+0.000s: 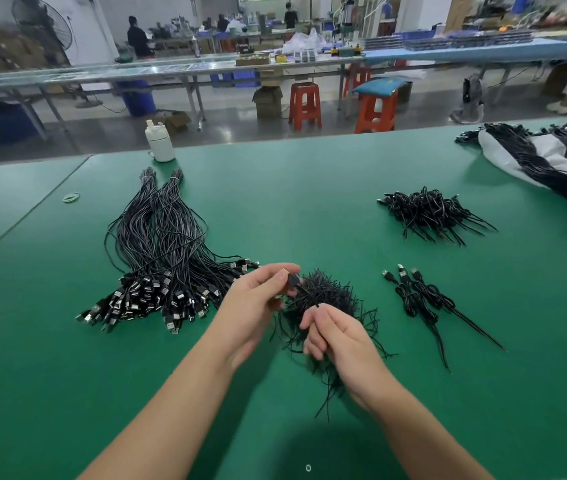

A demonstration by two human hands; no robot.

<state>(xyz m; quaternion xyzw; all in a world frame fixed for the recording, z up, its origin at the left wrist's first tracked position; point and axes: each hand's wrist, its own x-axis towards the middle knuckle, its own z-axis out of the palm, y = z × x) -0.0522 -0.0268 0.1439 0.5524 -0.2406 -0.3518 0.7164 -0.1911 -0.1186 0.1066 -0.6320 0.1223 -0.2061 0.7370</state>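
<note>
My left hand pinches the plug end of a black USB cable between thumb and fingers. My right hand pinches the same cable's cord a little lower, so a short stretch runs between the two hands. Both hands hover over a heap of black twist ties on the green table. A large bundle of loose black USB cables lies to the left, plugs toward me. Three coiled, tied cables lie to the right.
A pile of tied cables sits at the right back. Further right, more cable bundles lie on a white bag. A white bottle stands at the far edge, rubber bands to its left. Stools and benches with people stand beyond.
</note>
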